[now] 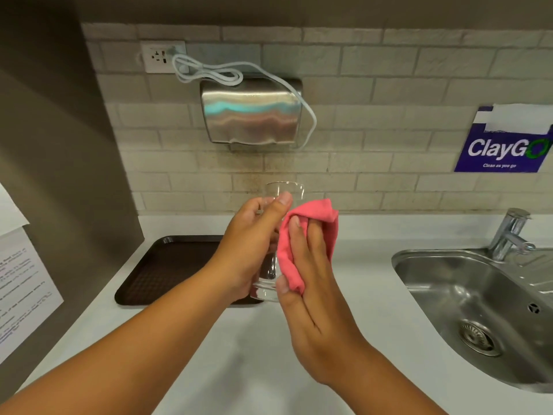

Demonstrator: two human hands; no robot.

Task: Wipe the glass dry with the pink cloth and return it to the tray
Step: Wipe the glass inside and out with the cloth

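A: what's up with the glass?

B: clear tall tumbler, upright, long axis vertical, rim up. It's held above the counter, left hand wrapped around its side, right hand pressing the pink cloth against the other side.

A: and the tray?

B: dark brown, behind the left hand, sink off to the right.
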